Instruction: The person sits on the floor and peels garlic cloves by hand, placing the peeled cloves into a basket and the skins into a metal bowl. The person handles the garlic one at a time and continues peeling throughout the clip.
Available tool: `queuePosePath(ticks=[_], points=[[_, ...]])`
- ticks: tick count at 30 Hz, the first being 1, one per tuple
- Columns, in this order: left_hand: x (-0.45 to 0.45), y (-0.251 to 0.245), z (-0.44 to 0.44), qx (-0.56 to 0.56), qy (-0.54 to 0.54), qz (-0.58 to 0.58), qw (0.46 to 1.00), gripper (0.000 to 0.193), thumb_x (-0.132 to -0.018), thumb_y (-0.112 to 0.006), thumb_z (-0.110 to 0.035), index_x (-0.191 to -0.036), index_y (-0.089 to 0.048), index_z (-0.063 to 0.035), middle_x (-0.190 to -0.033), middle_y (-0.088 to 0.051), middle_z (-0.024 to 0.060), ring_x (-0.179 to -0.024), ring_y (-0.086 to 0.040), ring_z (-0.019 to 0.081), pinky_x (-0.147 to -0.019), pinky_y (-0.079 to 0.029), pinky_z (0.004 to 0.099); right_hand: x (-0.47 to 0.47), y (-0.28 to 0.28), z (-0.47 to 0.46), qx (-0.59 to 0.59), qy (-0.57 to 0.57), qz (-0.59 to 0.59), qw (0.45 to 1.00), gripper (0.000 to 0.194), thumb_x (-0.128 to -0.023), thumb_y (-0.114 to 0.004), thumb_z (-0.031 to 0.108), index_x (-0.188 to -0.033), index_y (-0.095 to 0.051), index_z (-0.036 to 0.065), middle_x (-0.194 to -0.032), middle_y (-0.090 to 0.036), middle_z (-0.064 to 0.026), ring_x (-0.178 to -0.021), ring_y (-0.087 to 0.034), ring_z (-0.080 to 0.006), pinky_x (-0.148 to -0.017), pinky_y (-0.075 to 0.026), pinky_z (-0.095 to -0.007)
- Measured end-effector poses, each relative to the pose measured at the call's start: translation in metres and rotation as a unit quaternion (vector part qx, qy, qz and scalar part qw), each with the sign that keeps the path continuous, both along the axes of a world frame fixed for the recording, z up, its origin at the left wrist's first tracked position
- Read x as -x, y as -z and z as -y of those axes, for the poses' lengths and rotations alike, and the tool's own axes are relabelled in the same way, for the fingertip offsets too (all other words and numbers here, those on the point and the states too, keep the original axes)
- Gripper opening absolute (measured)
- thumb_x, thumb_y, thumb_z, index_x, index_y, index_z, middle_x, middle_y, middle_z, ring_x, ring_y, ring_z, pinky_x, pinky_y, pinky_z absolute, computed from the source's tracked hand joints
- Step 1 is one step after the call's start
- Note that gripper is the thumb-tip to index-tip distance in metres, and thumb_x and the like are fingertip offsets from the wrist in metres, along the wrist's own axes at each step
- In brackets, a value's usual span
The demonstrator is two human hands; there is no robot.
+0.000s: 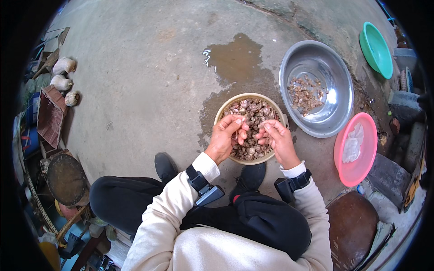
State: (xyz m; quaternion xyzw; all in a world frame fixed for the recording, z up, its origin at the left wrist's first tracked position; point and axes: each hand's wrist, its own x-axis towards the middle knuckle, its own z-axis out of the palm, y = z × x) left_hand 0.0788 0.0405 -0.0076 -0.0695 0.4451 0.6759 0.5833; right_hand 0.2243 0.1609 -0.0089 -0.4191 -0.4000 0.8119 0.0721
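A cream plastic basin (276, 153) filled with small purplish garlic bulbs or cloves (250, 149) stands on the floor before my feet. Both hands are over it, close together but apart. My left hand (228, 136) pinches a small pale piece, seemingly garlic, between thumb and forefinger, with its other fingers curled. Facing it, my right hand (278, 139) has thumb and forefinger together on a thin, light bit, perhaps papery skin; its exact form is too small to tell. A metal basin (343, 79) to the right holds a scatter of brownish-pink bits (306, 94).
A pink basin (367, 171) with a crumpled plastic bag (353, 144) stands at right, near a brown stool seat (352, 227). Further off is a green basin (376, 50). A puddle (235, 59) wets the concrete ahead. Squashes (63, 65) and a plastic crate (51, 115) line the left.
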Motion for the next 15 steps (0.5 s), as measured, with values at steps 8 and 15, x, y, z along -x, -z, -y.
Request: queuePosePath(ticks=[8, 15], points=[[0.001, 0.014, 0.005, 0.024, -0.021, 0.101, 0.994, 0.018, -0.097, -0.041, -0.011, -0.105, -0.053, 0.0003, -0.107, -0.062, 0.0178, -0.091, -0.064, 0.0242, -0.081, -0.055, 0.0335, -0.005, 0.008, 0.004, -0.113, -0.037, 0.067, 0.991, 0.039, -0.094, -0.052, 0.021, -0.129, -0.047, 0.004, -0.112, -0.056, -0.0062, -0.088, -0.056, -0.0098, -0.072, -0.048, -0.0247], [-0.02, 0.014, 0.002, 0.008, -0.044, 0.137, 0.99, 0.015, -0.097, -0.04, -0.01, -0.1, -0.053, -0.003, -0.111, -0.061, 0.0163, -0.095, -0.062, 0.0238, -0.082, -0.053, 0.0345, 0.009, -0.018, 0.018, -0.438, -0.228, -0.011, 0.869, 0.02, -0.078, -0.068, 0.007, -0.096, -0.06, 0.003, -0.086, -0.061, -0.0072, -0.069, -0.061, -0.0142, -0.06, -0.049, -0.0261]])
